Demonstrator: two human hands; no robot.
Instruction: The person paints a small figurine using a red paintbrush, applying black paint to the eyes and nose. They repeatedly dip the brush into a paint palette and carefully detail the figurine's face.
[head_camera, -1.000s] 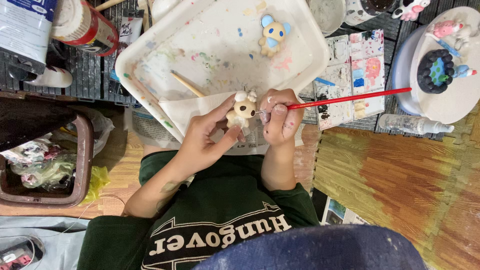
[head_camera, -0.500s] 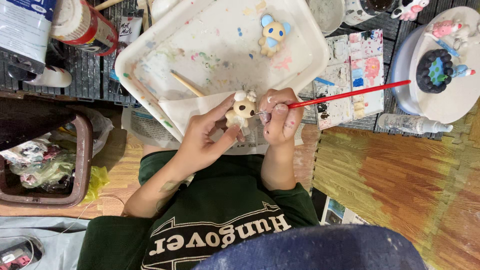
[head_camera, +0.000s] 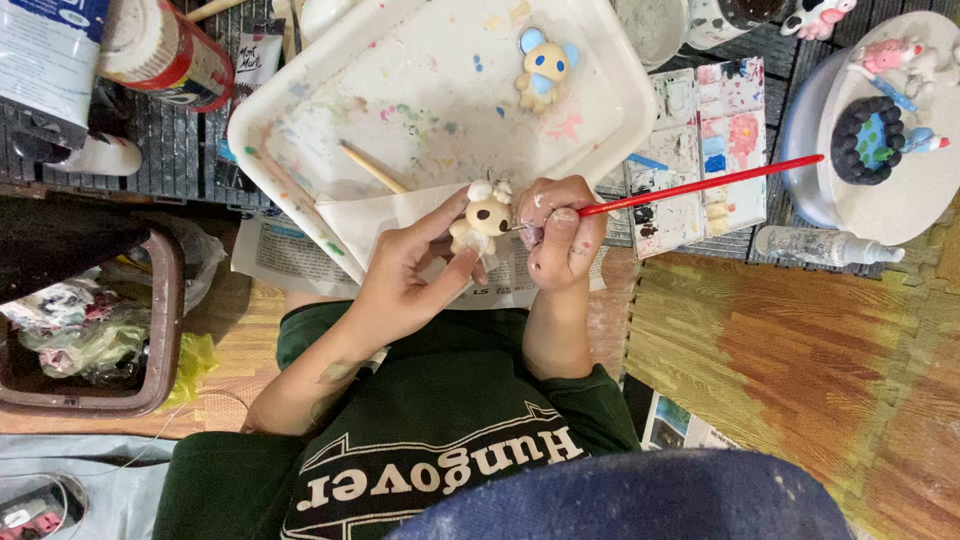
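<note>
Over the tray rim (head_camera: 290, 200) | left hand (head_camera: 405, 285) grips figurine (head_camera: 482, 220) | right hand (head_camera: 558, 235) pinches paintbrush (head_camera: 700, 186), touching figurine

Craft corner: paint-splattered tray (head_camera: 300, 110), palette (head_camera: 715, 150)

Two hands appear, the left hand (head_camera: 405, 285) and the right hand (head_camera: 558, 232), with one cream figurine (head_camera: 484, 220) between them and one red-handled brush (head_camera: 700, 186) in the right. One white tray (head_camera: 300, 110) carries one blue-eared figurine (head_camera: 545, 65) and one wooden stick (head_camera: 372, 168). Also shown: one paint palette (head_camera: 705, 140), one clear squeeze bottle (head_camera: 825, 245), one red can (head_camera: 165, 55), one brown bin (head_camera: 165, 320).
</note>
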